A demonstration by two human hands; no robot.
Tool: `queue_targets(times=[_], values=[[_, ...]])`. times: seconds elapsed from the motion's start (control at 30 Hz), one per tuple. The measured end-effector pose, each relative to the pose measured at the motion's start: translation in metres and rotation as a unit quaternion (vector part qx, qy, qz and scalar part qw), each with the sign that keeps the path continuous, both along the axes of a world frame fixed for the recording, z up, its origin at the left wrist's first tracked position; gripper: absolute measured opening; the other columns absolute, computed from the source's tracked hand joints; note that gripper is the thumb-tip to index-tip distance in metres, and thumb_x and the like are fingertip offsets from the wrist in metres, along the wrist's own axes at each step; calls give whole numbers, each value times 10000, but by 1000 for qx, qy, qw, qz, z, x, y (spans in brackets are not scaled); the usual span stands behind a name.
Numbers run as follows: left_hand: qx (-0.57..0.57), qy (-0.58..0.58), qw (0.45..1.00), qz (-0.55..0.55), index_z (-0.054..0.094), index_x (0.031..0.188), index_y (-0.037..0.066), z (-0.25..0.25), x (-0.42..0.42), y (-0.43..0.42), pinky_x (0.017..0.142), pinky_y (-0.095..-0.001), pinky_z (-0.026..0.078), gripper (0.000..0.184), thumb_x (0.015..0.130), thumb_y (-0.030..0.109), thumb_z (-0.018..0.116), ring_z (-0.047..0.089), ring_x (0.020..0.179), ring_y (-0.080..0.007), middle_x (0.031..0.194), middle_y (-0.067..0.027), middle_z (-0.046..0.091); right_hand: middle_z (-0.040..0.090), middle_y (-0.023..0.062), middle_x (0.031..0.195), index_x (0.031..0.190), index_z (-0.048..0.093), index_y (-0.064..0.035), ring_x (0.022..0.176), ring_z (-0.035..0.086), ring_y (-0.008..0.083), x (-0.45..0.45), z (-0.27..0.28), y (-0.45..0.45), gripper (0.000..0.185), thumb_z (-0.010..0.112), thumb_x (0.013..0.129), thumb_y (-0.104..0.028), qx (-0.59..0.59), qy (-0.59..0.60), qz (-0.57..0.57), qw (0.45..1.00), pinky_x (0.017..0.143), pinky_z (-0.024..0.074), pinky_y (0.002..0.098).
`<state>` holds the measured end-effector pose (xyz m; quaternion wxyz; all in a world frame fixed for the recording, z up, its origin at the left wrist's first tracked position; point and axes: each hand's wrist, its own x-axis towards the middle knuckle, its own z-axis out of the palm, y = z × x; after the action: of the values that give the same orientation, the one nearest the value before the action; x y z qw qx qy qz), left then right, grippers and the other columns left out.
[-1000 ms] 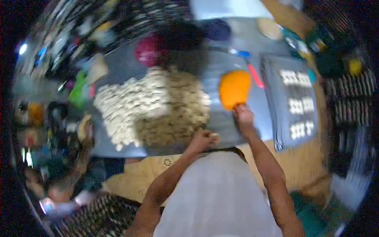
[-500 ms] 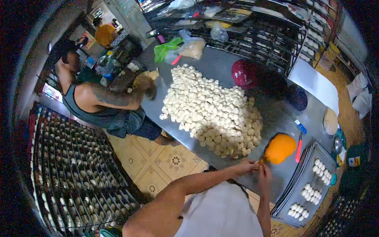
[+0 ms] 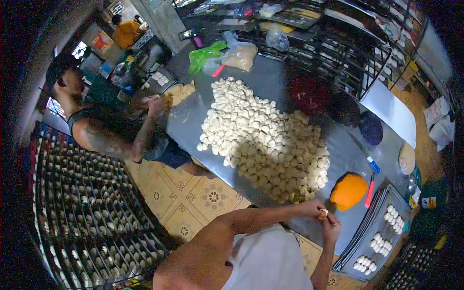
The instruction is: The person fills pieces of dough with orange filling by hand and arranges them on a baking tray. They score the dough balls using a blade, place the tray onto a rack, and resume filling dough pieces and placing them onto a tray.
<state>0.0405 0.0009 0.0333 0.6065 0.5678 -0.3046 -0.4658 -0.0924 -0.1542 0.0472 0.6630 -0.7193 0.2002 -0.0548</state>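
Note:
Close to the table edge, my left hand (image 3: pixel 311 208) and my right hand (image 3: pixel 331 228) meet with fingers pinched on a small pale dough piece (image 3: pixel 323 213). Just beyond them lies a smooth orange mound of filling (image 3: pixel 349 191). A large heap of pale dough pieces (image 3: pixel 263 140) spreads over the metal table to the left of the mound. Right of the mound are a red-handled tool (image 3: pixel 370 191) and a blue-handled tool (image 3: pixel 372 165). Rounded dough balls sit in groups on the top tray (image 3: pixel 360 258) of a stack at my right.
Across the table at left, a co-worker (image 3: pixel 111 121) handles dough beside a flattened dough sheet (image 3: pixel 181 93). Bags (image 3: pixel 240 55) lie at the far end. A dark purple ball (image 3: pixel 371 128) sits beyond the tools. Racks of dough balls (image 3: pixel 96 208) stand at lower left.
My hands have drawn back slightly from the orange mound, and the dough piece between them now shows clearly. The co-worker's hands have moved back from the dough sheet. The view has shifted slightly.

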Motion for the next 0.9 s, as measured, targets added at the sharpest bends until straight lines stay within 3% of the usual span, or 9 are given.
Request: queue_targets(times=[0.07,0.17,0.23,0.33,0.5,0.6,0.63,0.73,0.9], values=[[-10,8,1000,12,690,933,-22,13,-5,2,652,-283,505,223,940,199,663,581,730,-79,816,0,672,700,21,945,1041,724,20,819,647,115,-1,32,13,143,699,922,-57,-25,21,-27,999,740,529,276],[-85,-58,993,66,698,939,-16,21,-6,-6,662,-312,507,194,922,172,657,583,745,-95,785,3,664,694,27,923,1045,722,23,798,638,111,8,15,14,147,707,912,-39,37,17,-72,997,730,522,273],[-26,-40,997,57,698,958,-8,25,1,-3,674,-319,509,185,922,166,647,584,759,-96,800,2,668,691,30,912,1047,722,24,788,633,109,11,8,8,150,710,907,-31,69,11,-87,994,724,519,271],[97,5,995,34,698,995,8,24,-5,2,698,-334,511,177,922,153,626,585,786,-100,832,-1,676,676,51,873,1047,720,9,738,616,125,-3,10,4,167,723,890,-48,-178,-26,17,983,680,505,279],[35,-79,995,52,696,1044,62,-13,-31,-15,736,-382,525,227,920,249,664,633,781,-174,890,-70,725,651,63,803,1025,731,2,702,599,146,-1,-14,-31,175,732,867,-74,-175,-4,80,981,644,488,306],[56,-68,994,57,690,1095,67,-61,-49,-25,766,-402,526,245,923,236,649,645,810,-206,916,-97,721,663,72,774,967,742,8,699,616,174,-11,7,-24,150,703,864,-93,83,162,-14,983,643,486,339],[74,-82,992,59,700,1056,57,-68,-54,-26,719,-405,524,216,907,202,642,646,754,-210,844,-105,707,663,72,774,967,742,8,699,616,174,-17,4,-25,150,703,864,-93,85,164,-13,983,643,486,339],[110,-115,985,61,720,978,38,-86,-61,-29,625,-411,520,168,875,134,627,648,643,-219,699,-122,681,682,78,775,931,743,25,693,623,175,-26,-14,-24,148,673,848,-76,-262,122,84,954,645,491,345],[70,-254,963,47,732,973,62,-73,-52,-26,672,-443,539,187,887,209,656,687,724,-290,748,-158,697,717,82,839,969,738,46,701,631,167,-31,-25,-32,180,665,844,-61,-212,94,108,967,644,498,329]])
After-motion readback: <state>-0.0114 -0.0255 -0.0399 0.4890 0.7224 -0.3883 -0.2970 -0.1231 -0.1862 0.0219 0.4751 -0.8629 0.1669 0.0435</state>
